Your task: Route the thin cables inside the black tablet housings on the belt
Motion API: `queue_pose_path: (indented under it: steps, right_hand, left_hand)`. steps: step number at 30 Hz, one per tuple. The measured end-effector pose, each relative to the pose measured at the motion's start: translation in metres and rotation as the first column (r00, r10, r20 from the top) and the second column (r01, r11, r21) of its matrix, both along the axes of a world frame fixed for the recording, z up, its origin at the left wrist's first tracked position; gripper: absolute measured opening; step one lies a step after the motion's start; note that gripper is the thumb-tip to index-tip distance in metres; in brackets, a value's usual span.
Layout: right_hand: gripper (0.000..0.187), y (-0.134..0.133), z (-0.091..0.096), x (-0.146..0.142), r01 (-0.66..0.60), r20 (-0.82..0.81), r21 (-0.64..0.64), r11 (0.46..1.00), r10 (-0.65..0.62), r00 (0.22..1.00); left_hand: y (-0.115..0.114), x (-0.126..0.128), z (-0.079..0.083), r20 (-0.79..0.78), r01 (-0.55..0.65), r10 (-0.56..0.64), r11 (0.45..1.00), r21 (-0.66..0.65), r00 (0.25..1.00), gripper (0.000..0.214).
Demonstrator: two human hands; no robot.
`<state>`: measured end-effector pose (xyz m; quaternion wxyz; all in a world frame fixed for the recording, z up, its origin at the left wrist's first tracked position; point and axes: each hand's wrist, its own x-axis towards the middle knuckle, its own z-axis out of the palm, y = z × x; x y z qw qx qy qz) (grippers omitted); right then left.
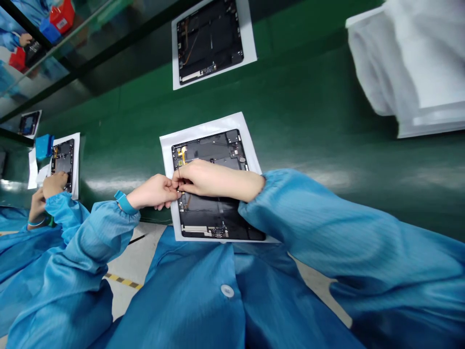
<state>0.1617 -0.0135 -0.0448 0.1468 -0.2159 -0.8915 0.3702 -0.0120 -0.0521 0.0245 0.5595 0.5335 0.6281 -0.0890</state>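
An opened tablet chassis (218, 194) with dark inner parts lies on a white sheet (203, 128) on the green belt in front of me. Both my hands meet at its left edge. My left hand (154, 191) is pinched closed against the chassis edge. My right hand (203, 178) lies across the chassis with fingertips pressed together beside the left ones, close to a small orange flex part (181, 154). What the fingertips pinch is too small to make out. Both arms wear blue sleeves.
Another opened tablet on a white sheet (209, 41) lies farther along the green belt (308, 111). At the left a co-worker's hands (51, 186) work on a third tablet (63, 157) beside a blue block (44, 145). White folded material (410, 63) sits at upper right.
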Motion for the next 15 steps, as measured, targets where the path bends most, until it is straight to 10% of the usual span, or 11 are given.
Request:
queue_pose_path:
  steps: [15]
  right_hand:
    - [0.019, -0.005, -0.010, 0.001, 0.183, -0.056, 0.128, 0.975, -0.178, 0.983]
  left_hand:
    - [0.014, -0.006, -0.007, 0.021, -0.071, 0.071, 0.997, 0.026, 0.997, 0.030]
